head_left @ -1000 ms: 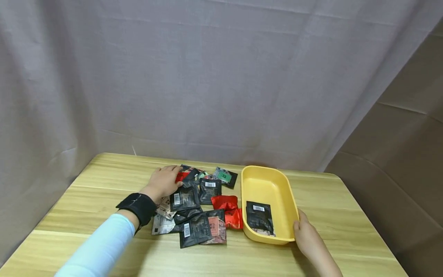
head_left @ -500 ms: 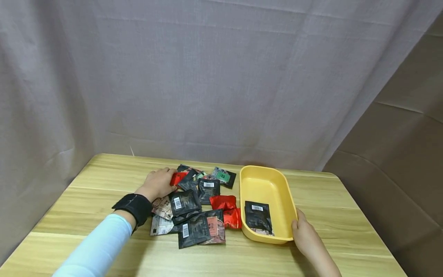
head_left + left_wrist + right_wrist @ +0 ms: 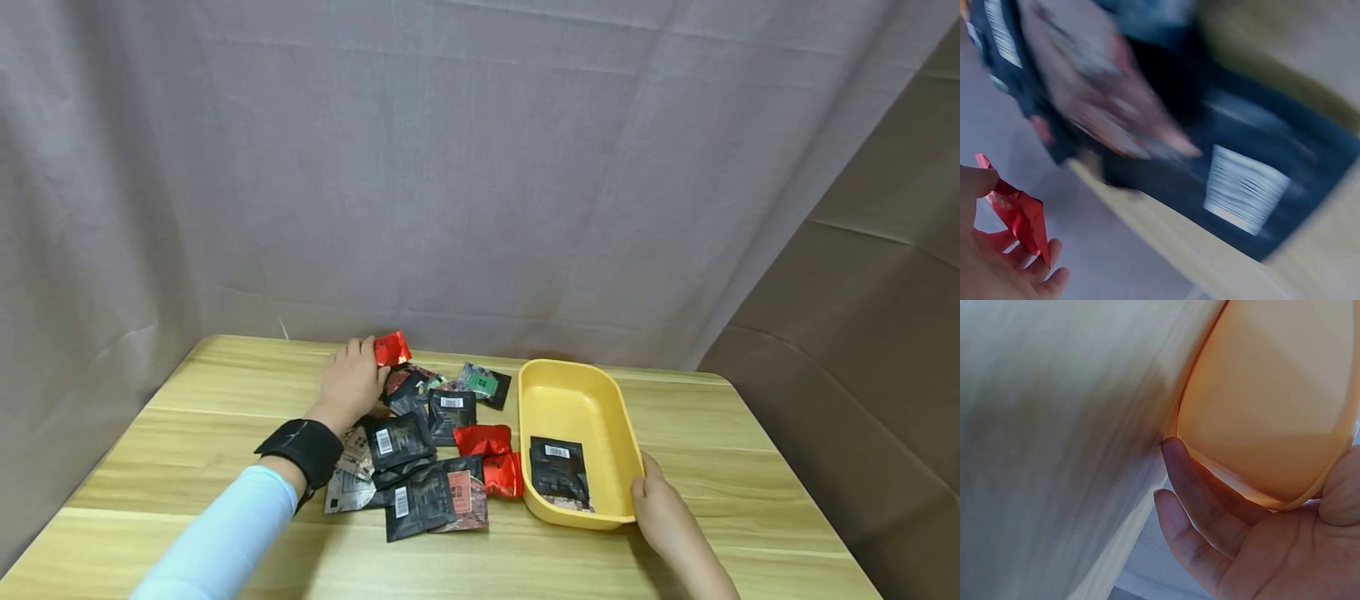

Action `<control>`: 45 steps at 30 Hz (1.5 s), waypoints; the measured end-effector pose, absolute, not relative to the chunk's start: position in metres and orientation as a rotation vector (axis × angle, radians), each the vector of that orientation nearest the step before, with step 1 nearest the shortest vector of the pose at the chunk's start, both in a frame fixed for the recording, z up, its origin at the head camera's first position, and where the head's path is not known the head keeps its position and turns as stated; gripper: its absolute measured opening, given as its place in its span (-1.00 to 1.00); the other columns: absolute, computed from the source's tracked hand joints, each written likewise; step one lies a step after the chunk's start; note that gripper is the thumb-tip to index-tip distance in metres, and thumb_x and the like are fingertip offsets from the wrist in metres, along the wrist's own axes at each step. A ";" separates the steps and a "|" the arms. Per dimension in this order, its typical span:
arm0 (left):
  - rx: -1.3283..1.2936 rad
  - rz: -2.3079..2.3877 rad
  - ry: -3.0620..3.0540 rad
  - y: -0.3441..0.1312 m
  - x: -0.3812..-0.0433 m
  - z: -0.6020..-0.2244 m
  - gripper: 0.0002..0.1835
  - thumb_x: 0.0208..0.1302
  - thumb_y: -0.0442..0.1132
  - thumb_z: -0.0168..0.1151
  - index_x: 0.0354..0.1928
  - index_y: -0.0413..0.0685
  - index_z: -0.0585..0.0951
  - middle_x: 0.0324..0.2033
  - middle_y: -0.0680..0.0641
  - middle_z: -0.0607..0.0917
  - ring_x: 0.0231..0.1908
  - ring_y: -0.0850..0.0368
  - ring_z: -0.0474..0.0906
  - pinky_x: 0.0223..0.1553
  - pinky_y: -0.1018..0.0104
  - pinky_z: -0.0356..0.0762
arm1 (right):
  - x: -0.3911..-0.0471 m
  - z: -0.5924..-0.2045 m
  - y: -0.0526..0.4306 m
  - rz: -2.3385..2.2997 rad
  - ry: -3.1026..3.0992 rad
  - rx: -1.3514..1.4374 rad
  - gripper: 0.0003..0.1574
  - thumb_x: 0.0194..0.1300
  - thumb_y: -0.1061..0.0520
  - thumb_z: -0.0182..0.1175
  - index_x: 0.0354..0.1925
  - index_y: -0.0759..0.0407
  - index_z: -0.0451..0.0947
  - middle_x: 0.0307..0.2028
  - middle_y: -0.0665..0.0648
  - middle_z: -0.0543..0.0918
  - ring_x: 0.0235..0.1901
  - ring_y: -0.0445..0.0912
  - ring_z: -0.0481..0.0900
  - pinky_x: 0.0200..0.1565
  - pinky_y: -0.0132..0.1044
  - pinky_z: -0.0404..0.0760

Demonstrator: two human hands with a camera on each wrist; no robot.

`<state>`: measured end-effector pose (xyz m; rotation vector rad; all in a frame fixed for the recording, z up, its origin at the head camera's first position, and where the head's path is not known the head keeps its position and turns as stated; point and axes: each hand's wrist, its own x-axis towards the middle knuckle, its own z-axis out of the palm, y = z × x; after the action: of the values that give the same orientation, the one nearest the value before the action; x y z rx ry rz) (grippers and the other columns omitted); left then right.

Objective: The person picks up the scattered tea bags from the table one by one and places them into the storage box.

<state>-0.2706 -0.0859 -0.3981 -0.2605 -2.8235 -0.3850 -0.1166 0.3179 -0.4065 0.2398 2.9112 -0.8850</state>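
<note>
A shiny red foil packet (image 3: 393, 348) is pinched by my left hand (image 3: 351, 379) at the far left end of the pile. In the left wrist view the thumb lies on one side of the packet and the fingers curl behind it. My right hand (image 3: 666, 510) grips the near right corner of a yellow plastic tray (image 3: 572, 402). From the right wrist, its fingers show under the corner and its thumb at the rim. Inside the tray lies a black sachet (image 3: 558, 468) with a barcode label, on top of a patterned one.
Several black and printed sachets (image 3: 423, 502) overlap on the wooden table (image 3: 405, 571), left of the tray. Two red packets (image 3: 502, 473) sit against the tray's left wall. A green-labelled sachet (image 3: 482, 382) lies farther back. Behind the table hangs a grey curtain (image 3: 480, 183).
My left hand has drawn back slightly, then gone up and away with a red packet from the back left of the pile. The right hand still holds the tray in place.
</note>
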 end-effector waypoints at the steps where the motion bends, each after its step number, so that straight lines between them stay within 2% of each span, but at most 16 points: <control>1: -0.288 -0.396 -2.813 -0.079 -0.269 -0.396 -0.36 0.36 -0.11 0.27 0.29 -0.44 0.38 0.05 -0.38 0.53 0.03 -0.31 0.50 0.10 -0.13 0.45 | -0.116 -0.406 0.318 -0.884 2.911 0.241 -0.34 0.55 0.21 -0.36 0.44 0.58 -0.15 0.27 0.66 0.25 0.25 0.46 0.29 0.18 0.35 0.34; 8: -0.506 -0.434 -2.771 -0.018 -0.254 -0.382 -0.34 0.33 0.00 0.30 0.33 -0.26 0.42 0.10 -0.22 0.56 0.07 -0.17 0.54 0.14 -0.03 0.46 | -0.117 -0.405 0.318 -0.874 2.915 0.235 -0.34 0.56 0.22 -0.35 0.44 0.58 -0.15 0.27 0.66 0.25 0.25 0.47 0.29 0.18 0.35 0.33; 15: -0.739 -0.355 -2.777 0.042 -0.231 -0.375 -0.33 0.39 0.19 0.15 0.38 -0.05 0.42 0.19 -0.09 0.56 0.21 -0.06 0.47 0.31 0.00 0.30 | -0.116 -0.405 0.318 -0.867 2.924 0.231 -0.34 0.55 0.21 -0.34 0.44 0.58 -0.14 0.25 0.67 0.27 0.23 0.47 0.32 0.16 0.35 0.36; 23: -1.073 -0.183 -2.635 0.093 -0.197 -0.374 -0.33 0.34 0.31 0.11 0.32 0.07 0.50 0.10 0.07 0.63 0.13 0.12 0.48 0.20 0.20 0.36 | -0.115 -0.405 0.320 -0.864 2.956 0.219 -0.36 0.54 0.22 -0.32 0.43 0.58 -0.10 0.22 0.68 0.29 0.21 0.49 0.34 0.16 0.36 0.35; 28: -1.234 -0.143 -2.596 0.105 -0.186 -0.381 -0.36 0.32 0.29 0.16 0.31 0.10 0.51 0.12 0.11 0.61 0.12 0.18 0.48 0.14 0.30 0.37 | -0.115 -0.408 0.317 -0.885 2.975 0.207 -0.36 0.53 0.24 -0.30 0.42 0.57 -0.07 0.22 0.67 0.31 0.21 0.48 0.34 0.17 0.36 0.34; 34: -1.270 -0.119 -2.611 0.108 -0.183 -0.386 -0.35 0.31 0.31 0.15 0.31 0.13 0.50 0.12 0.14 0.60 0.12 0.20 0.47 0.13 0.33 0.36 | -0.115 -0.408 0.316 -0.883 2.977 0.218 -0.37 0.53 0.24 -0.29 0.42 0.56 -0.07 0.22 0.67 0.31 0.19 0.48 0.36 0.16 0.36 0.35; 45: -1.270 -0.195 -2.633 0.094 -0.182 -0.382 -0.35 0.35 0.29 0.11 0.34 0.11 0.48 0.22 0.12 0.55 0.25 0.17 0.41 0.32 0.14 0.28 | -0.114 -0.405 0.317 -0.857 2.958 0.240 -0.35 0.54 0.23 -0.30 0.43 0.58 -0.09 0.24 0.67 0.26 0.21 0.48 0.32 0.16 0.36 0.34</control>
<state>-0.1824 0.0943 -0.3821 -1.2700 -2.6331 -0.1952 -0.1141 0.3175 -0.4053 0.2404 2.9579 -0.8566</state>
